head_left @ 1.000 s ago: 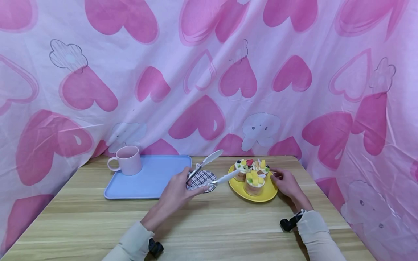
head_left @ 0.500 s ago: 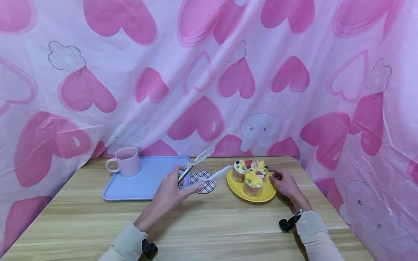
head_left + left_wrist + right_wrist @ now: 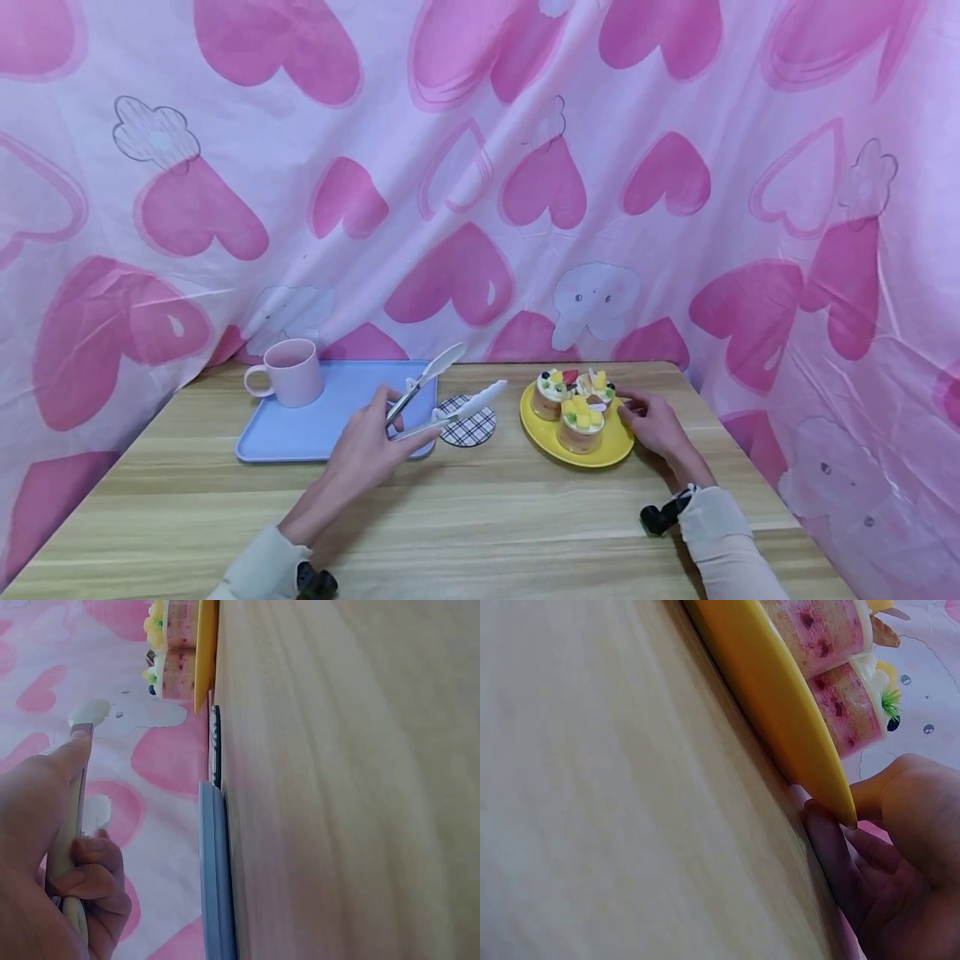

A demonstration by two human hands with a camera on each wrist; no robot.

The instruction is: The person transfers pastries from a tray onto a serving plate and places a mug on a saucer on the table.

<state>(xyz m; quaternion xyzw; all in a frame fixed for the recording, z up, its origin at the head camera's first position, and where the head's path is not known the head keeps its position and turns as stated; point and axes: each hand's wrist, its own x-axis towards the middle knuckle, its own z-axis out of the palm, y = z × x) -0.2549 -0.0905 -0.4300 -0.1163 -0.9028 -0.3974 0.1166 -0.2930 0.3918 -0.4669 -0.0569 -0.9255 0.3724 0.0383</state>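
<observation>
My left hand (image 3: 367,446) grips a pair of tongs (image 3: 408,404) with metal arms and white tips. The tongs' tips stand apart with nothing between them, over the right side of the blue tray and the checked coaster (image 3: 471,429). At the right, my right hand (image 3: 656,423) pinches the rim of a yellow plate (image 3: 542,443), thumb above and fingers beneath the edge, as the right wrist view shows. On the plate sit three dessert cups: one with yellow fruit cubes (image 3: 581,423) in front, one with a strawberry (image 3: 550,396) and one with mixed toppings (image 3: 596,385) behind.
A blue tray (image 3: 352,400) lies at the left of the wooden table (image 3: 495,525). A pink mug (image 3: 292,375) stands on its back left part. A pink heart-print cloth (image 3: 465,183) hangs behind the table.
My left hand has carried the tongs left, away from the plate and toward the tray, their tips still apart. My right hand has stayed at the plate's rim.
</observation>
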